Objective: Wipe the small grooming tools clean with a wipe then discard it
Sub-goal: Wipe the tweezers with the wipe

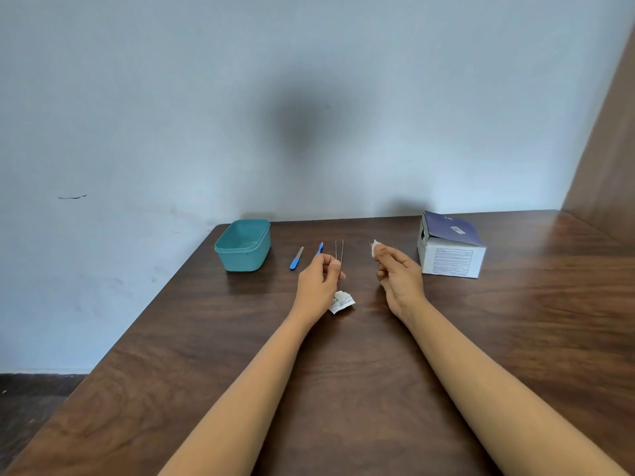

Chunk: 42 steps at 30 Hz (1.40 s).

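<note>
Wipe (375, 248): a small white pad, pinched at the tips of the right hand (398, 269), held above the worktop (343, 372) and just right of the tweezers. Right fingers (385, 250) were curled round its lower part, and only the upper corner showed. I judged it soft, limp and near weightless. It would fold round a thin tool easily but could slip out of a loose pinch, so a firm thumb-and-forefinger hold with some pad left free seemed best.

Tweezers (339, 250): thin bare metal, two prongs pointing away from me with a narrow gap between them. The left hand (318, 276) gripped them at the near end, with the left fingers (332, 266) clenched round the joined part. I took them to be stiff, light and slick, with springy prongs — best held low at the joint so the tips stay clear for wiping.

Other tools, both lying on the worktop:
- nail file (296, 258), blue handle, left of the left hand, untouched.
- second blue-handled tool (320, 248), just beyond the left knuckles and partly hidden. I could not tell its type.

Both looked light and rigid, and the plastic handles seemed the obvious place to hold them.

Torn wrapper (341, 303) lay flat on the worktop, just beside the left wrist.

Further out, a teal tub (242, 244) stood open at the far left near the worktop's corner. I could not make out anything in it — likely where the used wipe goes. A white and blue box (450, 250) sat at the far right with its flap raised.
</note>
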Tool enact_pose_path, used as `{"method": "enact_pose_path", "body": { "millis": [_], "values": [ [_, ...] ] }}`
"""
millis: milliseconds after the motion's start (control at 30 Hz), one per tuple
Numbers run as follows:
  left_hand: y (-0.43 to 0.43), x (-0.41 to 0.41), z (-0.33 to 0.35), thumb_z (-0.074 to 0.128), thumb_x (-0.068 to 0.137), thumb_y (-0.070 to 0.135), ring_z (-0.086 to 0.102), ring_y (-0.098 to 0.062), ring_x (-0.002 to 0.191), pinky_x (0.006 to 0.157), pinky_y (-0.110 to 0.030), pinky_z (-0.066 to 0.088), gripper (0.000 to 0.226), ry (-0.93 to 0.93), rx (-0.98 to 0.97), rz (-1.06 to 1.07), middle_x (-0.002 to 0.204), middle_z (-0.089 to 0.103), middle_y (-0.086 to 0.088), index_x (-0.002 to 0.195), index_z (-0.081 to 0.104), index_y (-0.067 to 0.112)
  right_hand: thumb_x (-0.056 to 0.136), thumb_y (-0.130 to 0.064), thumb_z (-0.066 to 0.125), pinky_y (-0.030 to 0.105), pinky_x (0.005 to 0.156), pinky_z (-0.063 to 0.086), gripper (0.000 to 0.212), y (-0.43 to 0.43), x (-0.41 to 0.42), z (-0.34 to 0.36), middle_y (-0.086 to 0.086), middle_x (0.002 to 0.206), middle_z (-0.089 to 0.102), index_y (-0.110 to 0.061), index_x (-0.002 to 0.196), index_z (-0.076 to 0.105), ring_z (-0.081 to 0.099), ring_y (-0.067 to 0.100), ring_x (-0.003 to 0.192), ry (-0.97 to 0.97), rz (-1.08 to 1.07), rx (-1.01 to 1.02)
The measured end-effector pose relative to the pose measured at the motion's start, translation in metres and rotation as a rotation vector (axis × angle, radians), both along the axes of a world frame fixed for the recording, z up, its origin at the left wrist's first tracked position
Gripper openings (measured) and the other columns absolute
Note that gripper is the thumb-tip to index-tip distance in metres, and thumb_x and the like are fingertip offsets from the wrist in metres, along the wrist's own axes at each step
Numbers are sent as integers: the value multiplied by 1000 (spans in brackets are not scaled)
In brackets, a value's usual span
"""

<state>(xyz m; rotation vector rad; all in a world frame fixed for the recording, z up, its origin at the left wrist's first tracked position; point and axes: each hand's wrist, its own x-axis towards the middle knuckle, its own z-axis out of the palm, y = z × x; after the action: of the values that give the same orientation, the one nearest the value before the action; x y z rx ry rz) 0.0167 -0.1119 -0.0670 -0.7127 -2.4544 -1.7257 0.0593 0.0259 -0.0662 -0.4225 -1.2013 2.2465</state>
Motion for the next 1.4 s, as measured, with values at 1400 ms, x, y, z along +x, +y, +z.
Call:
{"method": "enact_pose_path", "body": {
  "millis": [1400],
  "values": [
    [-8,39,1,52,97,26,60,-8,80,78,-27,49,15,6,-55,-220,82,67,5,99,60,15,88,-11,63,14,51,41,17,7,37,-2,1,67,65,0,100,67,45,4,55,-45,300,-19]
  ]
}}
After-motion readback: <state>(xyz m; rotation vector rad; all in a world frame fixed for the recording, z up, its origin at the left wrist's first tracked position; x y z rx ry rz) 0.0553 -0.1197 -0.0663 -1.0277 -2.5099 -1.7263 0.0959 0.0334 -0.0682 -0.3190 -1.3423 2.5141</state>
